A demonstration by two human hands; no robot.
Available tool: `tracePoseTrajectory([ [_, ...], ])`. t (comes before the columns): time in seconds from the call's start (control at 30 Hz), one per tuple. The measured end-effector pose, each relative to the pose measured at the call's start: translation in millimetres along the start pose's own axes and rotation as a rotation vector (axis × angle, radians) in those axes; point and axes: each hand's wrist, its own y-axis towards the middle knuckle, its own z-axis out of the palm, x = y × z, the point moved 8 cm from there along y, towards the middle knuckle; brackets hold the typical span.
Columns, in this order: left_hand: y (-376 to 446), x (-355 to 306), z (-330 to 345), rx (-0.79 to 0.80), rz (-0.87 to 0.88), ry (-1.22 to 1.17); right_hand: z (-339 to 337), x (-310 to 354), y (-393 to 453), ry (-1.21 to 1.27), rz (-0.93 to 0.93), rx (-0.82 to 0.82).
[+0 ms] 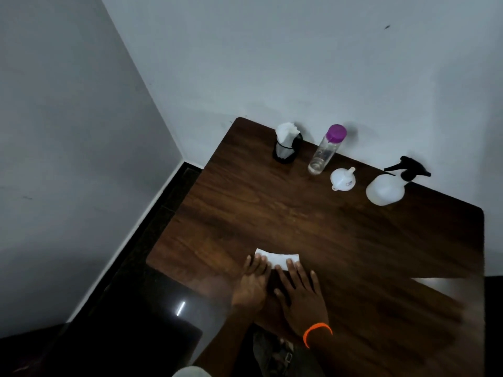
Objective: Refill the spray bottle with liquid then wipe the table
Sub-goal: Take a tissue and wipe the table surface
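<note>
A white folded tissue (277, 256) lies flat near the front of the dark wooden table (340, 240). My left hand (253, 284) and my right hand (299, 289) press on its near edge with straight fingers, side by side. My right wrist wears an orange band. At the back right stands a white spray bottle (385, 189) with a black trigger head. A white funnel (342, 179) lies on its side to the left of it. A clear bottle (324, 151) with a purple cap stands further left, holding a little liquid.
A black holder with white tissues (287, 144) stands at the table's back left. White walls meet in a corner behind the table. Dark floor lies to the left, below the table's left edge.
</note>
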Motion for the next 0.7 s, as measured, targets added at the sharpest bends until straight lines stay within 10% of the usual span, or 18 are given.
tracePoseTrajectory([
  [0.7,229.1,-33.1,-153.3,-0.104,0.227,0.148,-79.3,-113.2,178.2,0.121,0.332,-0.130],
])
